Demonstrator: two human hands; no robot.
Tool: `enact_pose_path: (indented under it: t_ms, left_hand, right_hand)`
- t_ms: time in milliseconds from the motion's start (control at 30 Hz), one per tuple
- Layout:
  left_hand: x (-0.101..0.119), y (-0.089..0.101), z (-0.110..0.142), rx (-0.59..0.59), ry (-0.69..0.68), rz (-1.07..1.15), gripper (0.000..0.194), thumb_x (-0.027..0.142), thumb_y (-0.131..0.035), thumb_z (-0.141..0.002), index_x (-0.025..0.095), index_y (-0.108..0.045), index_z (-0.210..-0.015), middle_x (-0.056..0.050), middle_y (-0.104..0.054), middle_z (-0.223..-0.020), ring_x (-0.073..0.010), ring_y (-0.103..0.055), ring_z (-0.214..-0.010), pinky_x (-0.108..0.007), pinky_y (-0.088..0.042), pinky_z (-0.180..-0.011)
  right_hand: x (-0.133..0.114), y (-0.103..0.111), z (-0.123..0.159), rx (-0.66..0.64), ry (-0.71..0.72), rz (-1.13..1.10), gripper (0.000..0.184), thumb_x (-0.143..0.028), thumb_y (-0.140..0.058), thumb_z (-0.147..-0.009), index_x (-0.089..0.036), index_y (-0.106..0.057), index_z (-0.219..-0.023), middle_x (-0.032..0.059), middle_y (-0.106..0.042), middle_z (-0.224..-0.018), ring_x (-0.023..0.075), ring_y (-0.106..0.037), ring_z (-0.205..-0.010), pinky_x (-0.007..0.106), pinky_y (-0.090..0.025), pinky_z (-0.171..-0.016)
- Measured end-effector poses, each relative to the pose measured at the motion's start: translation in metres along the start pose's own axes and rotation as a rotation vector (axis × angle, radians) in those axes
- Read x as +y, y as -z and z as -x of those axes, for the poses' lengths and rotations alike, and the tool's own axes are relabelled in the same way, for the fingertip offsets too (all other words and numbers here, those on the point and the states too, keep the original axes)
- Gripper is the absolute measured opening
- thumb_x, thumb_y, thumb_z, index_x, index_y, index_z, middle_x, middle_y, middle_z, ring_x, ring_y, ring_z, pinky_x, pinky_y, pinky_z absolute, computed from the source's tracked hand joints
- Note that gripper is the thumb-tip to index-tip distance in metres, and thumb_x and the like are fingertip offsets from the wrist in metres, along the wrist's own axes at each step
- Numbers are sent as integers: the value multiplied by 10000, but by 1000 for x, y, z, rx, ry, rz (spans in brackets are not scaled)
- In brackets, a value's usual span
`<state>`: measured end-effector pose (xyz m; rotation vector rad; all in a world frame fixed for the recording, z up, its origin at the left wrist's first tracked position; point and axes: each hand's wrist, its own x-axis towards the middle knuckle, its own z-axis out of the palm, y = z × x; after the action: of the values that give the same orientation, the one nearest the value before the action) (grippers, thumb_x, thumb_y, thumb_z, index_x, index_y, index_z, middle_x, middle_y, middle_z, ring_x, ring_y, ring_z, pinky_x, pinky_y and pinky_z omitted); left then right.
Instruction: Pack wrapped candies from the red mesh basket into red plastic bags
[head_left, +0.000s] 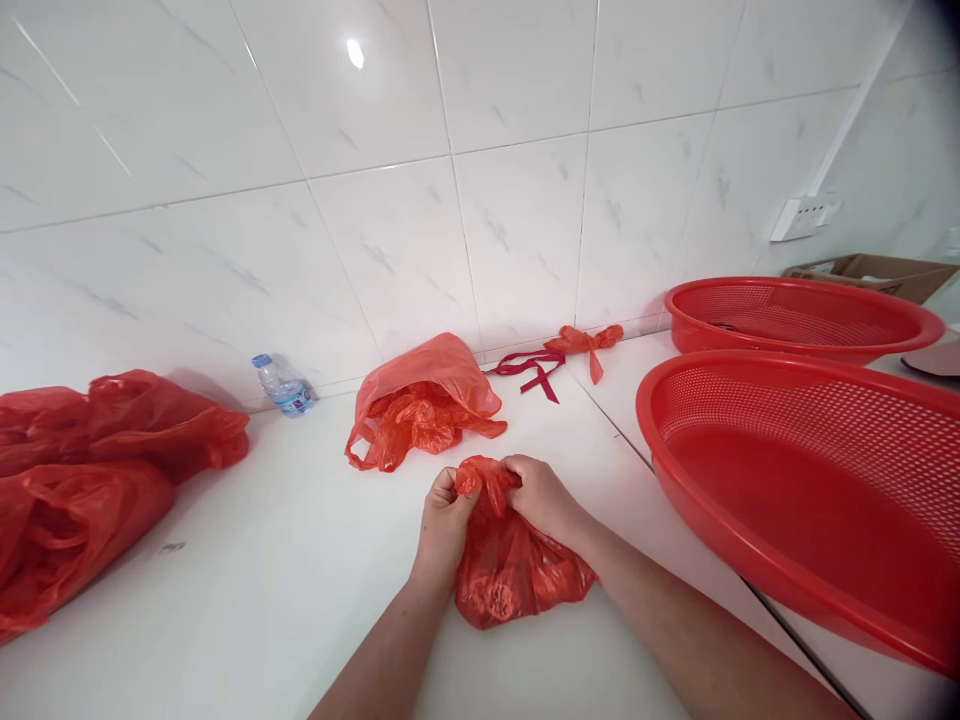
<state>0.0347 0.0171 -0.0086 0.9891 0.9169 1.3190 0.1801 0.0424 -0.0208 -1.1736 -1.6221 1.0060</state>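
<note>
- Two bare hands meet over a white tabletop [300, 600], gripping the gathered top of a filled red plastic bag [517, 580] that sits at the front, between the forearms.
- The left hand [444, 512] is closed, thumb and fingers pinching one side of the bunched plastic.
- The right hand [538, 492], also closed, clasps the opposite side of the same bunch; its fingertips are partly hidden by the folds.
- Light-coloured pieces show through the thin film of the bag, too obscured to identify.
- Just beyond the hands, an open red carrier bag [450, 360] lies on its side, its mouth spilling crumpled red plastic.
- To its right, a dark red ribbon [536, 378] trails in loops beside a knotted strip of red plastic [581, 340], close to the tiled wall [517, 220].
- At left, a heap of red bags [97, 460] crowds the table; between it and the carrier bag, a clear bottle [289, 392] with a blue cap leans tilted near the wall.
- At right stand two red perforated baskets, the near basket [795, 500] in front of the far basket [810, 310], with an open cardboard box [892, 275] behind.
</note>
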Motion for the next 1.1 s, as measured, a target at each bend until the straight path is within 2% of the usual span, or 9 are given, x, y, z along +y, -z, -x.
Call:
enact_pose_path:
  t_ms: [100, 167, 333, 533, 633, 700, 800, 933, 1100]
  left_hand:
    - [-2, -1, 0, -63, -15, -51, 266, 267, -708, -712, 189, -454, -697, 54, -532, -659, -84, -458, -590, -207, -368, -579]
    - [-4, -2, 0, -93, -37, -118, 275, 213, -704, -693, 190, -430, -680, 57, -518, -655, -82, -435, -588, -199, -350, -559]
    - [-9, -2, -2, -20, -118, -390, 288, 175, -667, -674, 191, -387, -607, 69, -429, -576, -80, -353, -553, -195, -299, -513]
    - [-10, 4, -4, 96, -155, -439, 264, 155, -619, -647, 196, -365, -587, 78, -383, -571, -76, -313, -527, -197, -265, -493]
    - [-9, 7, -5, 131, -160, -449, 237, 161, -625, -643, 195, -396, -590, 76, -406, -572, -80, -333, -535, -199, -284, -508]
    - [-9, 8, -5, 147, -153, -452, 213, 159, -633, -638, 193, -427, -596, 73, -432, -578, -85, -355, -546, -200, -303, -520]
    - [-9, 8, -5, 150, -163, -452, 223, 153, -628, -651, 194, -416, -597, 74, -422, -577, -86, -356, -549, -198, -309, -520]
    - [-11, 5, -2, 47, -193, -479, 151, 143, -604, -687, 196, -472, -638, 57, -480, -614, -101, -405, -578, -206, -343, -541]
    - [-8, 1, 4, 6, -317, -590, 120, 106, -587, -705, 202, -528, -664, 28, -538, -688, -128, -474, -650, -225, -385, -611]
  right_hand:
    - [0, 1, 1, 97, 11, 82, 104, -105, -468, -641, -193, -488, -589, -13, -547, -622, 118, -447, -581, 244, -277, -538]
    - [-3, 1, 2, 103, 4, 148, 133, -106, -460, -659, -196, -439, -563, -21, -519, -562, 109, -399, -536, 255, -233, -530]
    - [-7, -2, 2, 80, -18, 316, 132, -120, -493, -664, -209, -442, -580, -32, -508, -535, 111, -381, -508, 269, -220, -543]
    - [-5, -2, 3, -31, 53, -3, 189, -121, -464, -695, -223, -593, -787, -21, -628, -762, 149, -542, -715, 251, -359, -652]
    - [-9, 4, 4, -136, 45, -160, 153, -202, -533, -726, -211, -601, -863, -11, -632, -833, 156, -552, -760, 262, -399, -687]
    - [-12, 5, 5, -187, 31, -187, 229, -212, -579, -700, -216, -588, -928, -17, -624, -850, 148, -546, -744, 260, -407, -677]
    - [-11, 2, 4, -95, 41, -75, 216, -150, -549, -656, -215, -579, -860, -36, -594, -761, 133, -526, -694, 249, -396, -655]
    - [-1, -3, 1, 77, -18, 4, 197, -117, -464, -641, -214, -596, -750, -37, -577, -645, 128, -503, -619, 247, -370, -602]
    - [-1, 8, -2, -76, -77, -373, 261, -118, -492, -635, -189, -671, -811, 12, -674, -809, 175, -594, -770, 291, -436, -713]
